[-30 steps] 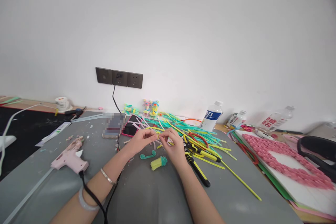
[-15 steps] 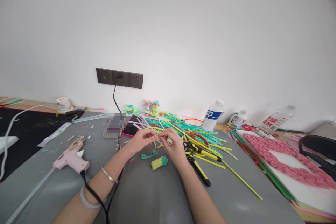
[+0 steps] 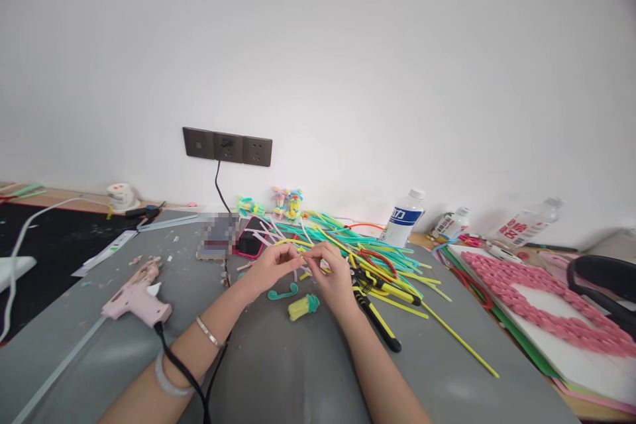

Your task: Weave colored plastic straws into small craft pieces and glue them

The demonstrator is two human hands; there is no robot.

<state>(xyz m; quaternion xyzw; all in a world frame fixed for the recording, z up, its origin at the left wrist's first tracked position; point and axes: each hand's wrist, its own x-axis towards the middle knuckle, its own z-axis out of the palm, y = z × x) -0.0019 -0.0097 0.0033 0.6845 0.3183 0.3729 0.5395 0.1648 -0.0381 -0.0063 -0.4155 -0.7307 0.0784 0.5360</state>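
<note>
My left hand [image 3: 275, 267] and my right hand [image 3: 330, 275] meet fingertip to fingertip above the table, both pinched. Whatever lies between the fingers is too small to make out. Just below them rest a curled teal pipe cleaner [image 3: 283, 291] and a small yellow bundle with a teal top [image 3: 302, 307]. Behind and beside my right hand spreads a loose pile of pipe cleaners [image 3: 392, 252] in teal, yellow and lilac. Yellow-and-black pliers [image 3: 378, 321] lie to the right of that hand.
A pink glue gun [image 3: 136, 301] lies on the left, its black cable passing by my left forearm. A phone [image 3: 250, 238], small pipe-cleaner figures [image 3: 287, 203] and a white bottle [image 3: 403, 218] stand or lie toward the wall. Pink braided work [image 3: 541, 291] sits at right.
My fingers have shifted very slightly while staying pinched together. The whole view has moved a little; the things on the table lie as before.
</note>
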